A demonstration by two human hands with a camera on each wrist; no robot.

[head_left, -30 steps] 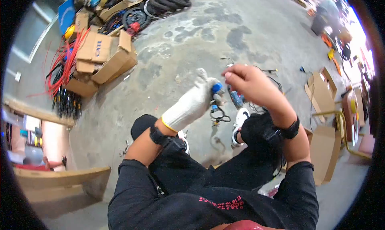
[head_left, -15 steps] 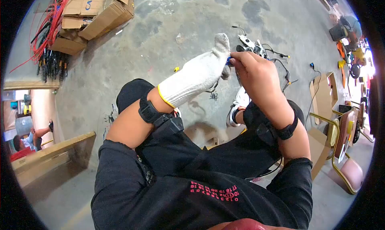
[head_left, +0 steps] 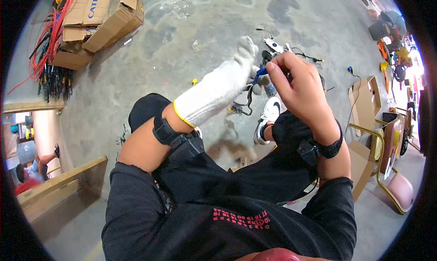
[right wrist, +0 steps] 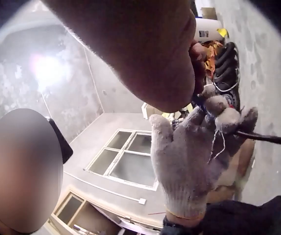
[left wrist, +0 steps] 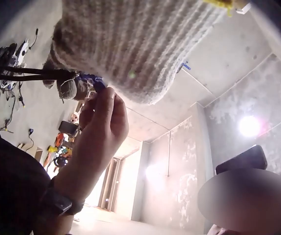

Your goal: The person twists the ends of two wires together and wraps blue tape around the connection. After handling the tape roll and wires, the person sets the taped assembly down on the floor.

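The left hand, in a white knitted glove with a yellow cuff, curls its fingers round a dark cable that hangs below it. A blue piece sticks out from the gloved fingers. The bare right hand pinches this blue piece between thumb and forefinger, close against the glove. In the left wrist view the right hand meets the blue piece beside two dark cable strands. The right wrist view shows the gloved fingers bent over the cable, with the glove's thumb apart from them.
White and black parts with cables lie on the floor beyond the hands. A cardboard box and red wires stand at upper left. Flattened cardboard and a chair are at right; a wooden edge is at lower left.
Both hands were apart at first, then came together at the blue piece. Since then the right hand has shifted slightly right, and more of the blue piece and hanging cable shows. The view tilted downward.
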